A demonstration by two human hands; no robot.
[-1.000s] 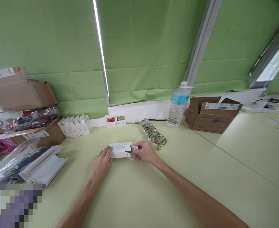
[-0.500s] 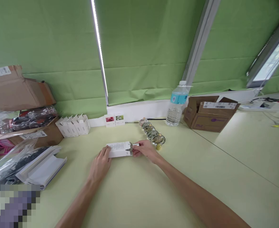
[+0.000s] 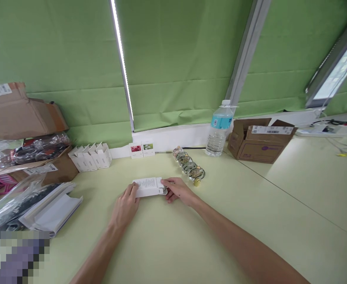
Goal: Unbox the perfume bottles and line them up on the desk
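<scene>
Several white cartons (image 3: 90, 157) stand at left; nearer, the left hand (image 3: 125, 205) grips a printed white box (image 3: 146, 188) on the tabletop (image 3: 161, 240) by its left end. The right hand (image 3: 179, 190) touches the right-end flap, whether pinching it one cannot tell; the opening seems being worked, which calls for steady hold. Shiny ring-shaped ornaments (image 3: 189, 163) lie just beyond, so freer room is toward the person.

1. Green blinds (image 3: 179, 47) covered most of the back, creased across in folds.
2. Bright light showed through a narrow gap (image 3: 120, 51) between two of them.
3. A grey post (image 3: 248, 51) slanted further right.
4. A window (image 3: 340, 75) glowed at far right.
5. Below ran a white ledge (image 3: 173, 140).
6. The pale yellow-green counter (image 3: 167, 244) had a dark seam (image 3: 274, 184).
</scene>
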